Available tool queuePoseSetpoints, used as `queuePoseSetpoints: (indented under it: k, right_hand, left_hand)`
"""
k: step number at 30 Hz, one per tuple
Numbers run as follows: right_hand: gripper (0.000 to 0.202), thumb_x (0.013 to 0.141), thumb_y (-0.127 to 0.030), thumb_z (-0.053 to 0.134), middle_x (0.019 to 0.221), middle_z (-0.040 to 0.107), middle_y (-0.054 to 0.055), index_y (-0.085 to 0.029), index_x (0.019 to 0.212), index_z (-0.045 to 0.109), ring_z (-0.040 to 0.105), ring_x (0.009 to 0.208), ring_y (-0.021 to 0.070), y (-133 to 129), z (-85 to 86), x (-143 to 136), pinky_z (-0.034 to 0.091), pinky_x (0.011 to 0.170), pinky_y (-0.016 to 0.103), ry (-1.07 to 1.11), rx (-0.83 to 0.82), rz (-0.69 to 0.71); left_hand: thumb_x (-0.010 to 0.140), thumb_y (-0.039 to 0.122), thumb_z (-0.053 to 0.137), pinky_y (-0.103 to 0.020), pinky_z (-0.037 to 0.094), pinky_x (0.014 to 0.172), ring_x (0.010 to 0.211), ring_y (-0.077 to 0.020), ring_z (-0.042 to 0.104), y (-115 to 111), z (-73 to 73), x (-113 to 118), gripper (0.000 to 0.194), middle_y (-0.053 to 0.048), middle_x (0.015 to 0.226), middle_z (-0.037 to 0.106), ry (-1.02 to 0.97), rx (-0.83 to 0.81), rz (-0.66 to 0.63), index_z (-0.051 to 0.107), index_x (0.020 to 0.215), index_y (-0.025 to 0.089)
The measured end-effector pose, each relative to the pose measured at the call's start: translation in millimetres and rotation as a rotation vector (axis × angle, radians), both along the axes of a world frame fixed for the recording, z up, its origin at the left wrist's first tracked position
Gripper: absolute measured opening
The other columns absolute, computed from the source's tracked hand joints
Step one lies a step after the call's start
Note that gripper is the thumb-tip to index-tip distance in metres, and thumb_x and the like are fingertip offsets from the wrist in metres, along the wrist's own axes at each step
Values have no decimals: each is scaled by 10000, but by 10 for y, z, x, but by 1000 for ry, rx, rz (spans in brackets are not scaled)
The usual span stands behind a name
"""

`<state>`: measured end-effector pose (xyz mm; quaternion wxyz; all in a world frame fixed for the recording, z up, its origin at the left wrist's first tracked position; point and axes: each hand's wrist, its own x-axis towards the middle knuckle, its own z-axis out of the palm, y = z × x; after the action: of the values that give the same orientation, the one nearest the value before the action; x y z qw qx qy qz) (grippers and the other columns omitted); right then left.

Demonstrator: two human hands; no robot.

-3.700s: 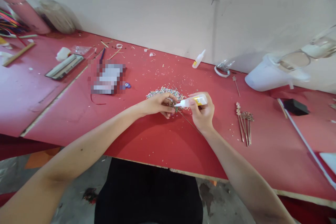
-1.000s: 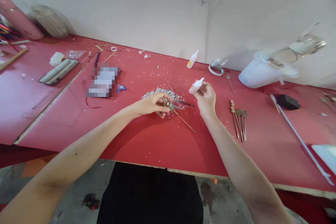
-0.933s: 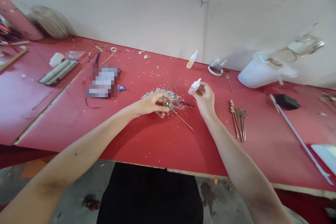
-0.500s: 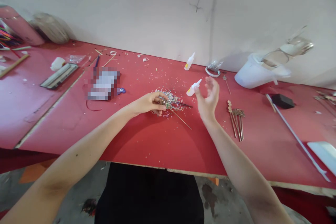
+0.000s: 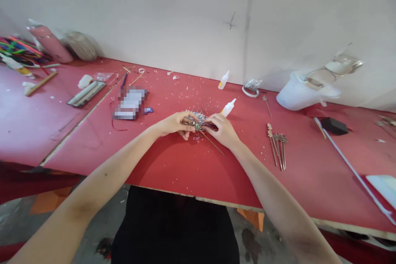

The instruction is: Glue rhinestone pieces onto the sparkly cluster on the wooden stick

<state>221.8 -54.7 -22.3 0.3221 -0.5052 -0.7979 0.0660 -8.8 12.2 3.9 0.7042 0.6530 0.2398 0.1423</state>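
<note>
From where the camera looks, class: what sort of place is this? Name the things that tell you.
Probably a craft workbench for decorated hairpins. A red table carries a heap of beads, glue bottles and finished pins; the left hand and right hand work over the heap.

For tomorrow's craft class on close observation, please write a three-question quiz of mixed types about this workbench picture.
1. True or false: the right hand grips the near glue bottle.
2. Which hand pinches the decorated end of the thin stick? A) left hand B) neither
3. Fill in: the finished pins lie on the person's ____ side of the sequin pile.

Key: 1 false, the bottle lies on the red table just beyond the hand; 2 A; 3 right.
</note>
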Motion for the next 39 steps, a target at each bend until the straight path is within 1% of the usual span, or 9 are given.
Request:
queuePoseSetpoints:
  k: [7, 12, 16, 20, 26, 28, 32, 34, 39]
  right_hand:
    - [91, 896, -240, 572, 953, 619, 84, -203, 946, 638, 600, 926, 210, -27, -2, -11, 499, 837, 360, 37, -21, -32]
    - [85, 900, -225, 565, 882, 648, 69, -216, 879, 646, 596, 888, 217, -3, -13, -17, 495, 832, 385, 25, -16, -40]
    - [107, 917, -243, 548, 908, 659, 57, -221, 908, 651, 614, 874, 192, -32, 20, -52, 498, 816, 361, 159, -3, -83]
    - [133, 932, -266, 530, 920, 636, 51, -230, 959, 655, 613, 838, 160, -73, 44, -99, 505, 740, 303, 300, 30, -129]
    - [139, 922, -236, 530, 935, 609, 47, -240, 991, 651, 586, 739, 134, -141, 55, -115, 485, 627, 279, 344, 70, -107]
    - [156, 916, -219, 531, 946, 620, 50, -240, 1027, 638, 601, 780, 144, -182, 71, -120, 491, 631, 278, 383, 76, -113]
    - [134, 903, -239, 570, 975, 663, 46, -246, 1016, 641, 635, 843, 152, -265, 92, -167, 520, 686, 275, 477, 32, -215]
    - [129, 884, -265, 607, 945, 684, 40, -245, 1003, 651, 650, 811, 153, -296, 94, -205, 529, 675, 272, 477, -5, -197]
    - [90, 876, -287, 627, 862, 697, 32, -232, 934, 669, 663, 746, 148, -344, 113, -274, 541, 656, 266, 404, -51, -58]
  left_hand:
    - [793, 275, 712, -177, 472, 418, 577, -108, 632, 0, -2, -6, 422, -41, 838, 659, 23, 72, 50, 535, 1161, 170]
    - [761, 237, 732, -155, 419, 371, 557, -108, 638, 92, -11, 29, 447, -27, 805, 673, 105, 7, -20, 531, 1155, 174]
    - [760, 217, 729, -138, 387, 338, 490, -80, 605, 101, 38, 25, 422, -17, 774, 674, 120, -42, -56, 530, 1128, 162]
    - [749, 229, 745, -131, 395, 343, 489, -74, 597, 44, 29, 6, 414, 15, 737, 645, 53, -22, 53, 527, 1095, 163]
    - [753, 228, 739, -154, 452, 365, 483, -82, 600, 17, -23, 14, 409, 10, 760, 655, 13, -17, 80, 513, 1089, 174]
    - [761, 237, 735, -158, 460, 373, 474, -84, 599, 22, -27, 18, 404, 14, 728, 650, 8, -12, 74, 510, 1090, 174]
    - [762, 285, 744, -176, 472, 384, 455, -95, 597, 34, -43, 19, 425, 26, 666, 630, 12, 0, 72, 501, 1093, 176]
    - [753, 291, 754, -182, 483, 394, 475, -104, 613, 40, -46, 20, 439, 18, 693, 639, 20, -11, 65, 494, 1089, 179]
    - [760, 261, 744, -192, 504, 423, 512, -116, 636, 51, -21, 21, 418, 32, 677, 629, 21, -39, 24, 488, 1080, 178]
